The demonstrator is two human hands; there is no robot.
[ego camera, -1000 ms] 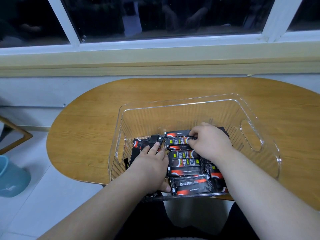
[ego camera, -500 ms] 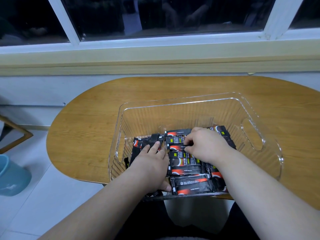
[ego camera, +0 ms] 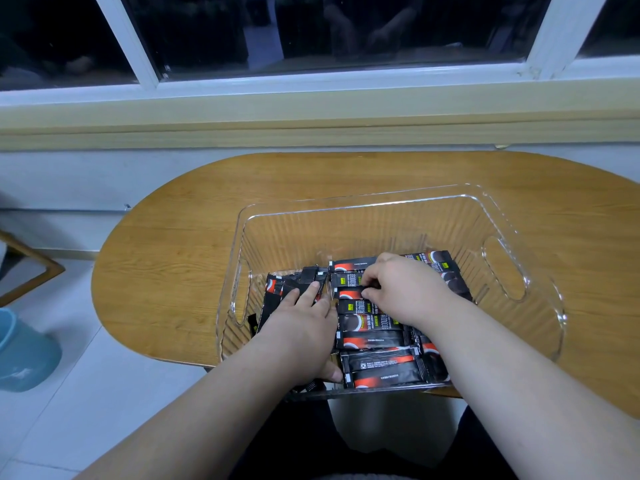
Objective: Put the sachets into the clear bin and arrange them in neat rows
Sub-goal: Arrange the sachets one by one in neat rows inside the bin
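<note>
One middle-row sachet (ego camera: pixel 348 292) in the pinch of the right grip (ego camera: pixel 408 289); left grip (ego camera: pixel 301 327) flat (fingers (ego camera: pixel 311 291) straight) atop left-hand sachets (ego camera: pixel 273 285).

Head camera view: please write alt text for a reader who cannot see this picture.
A person's left hand presses flat on black and red sachets in a clear bin, while the right hand pinches one sachet in the middle row. The bin stands on an oval wooden table below a dark window.
</note>
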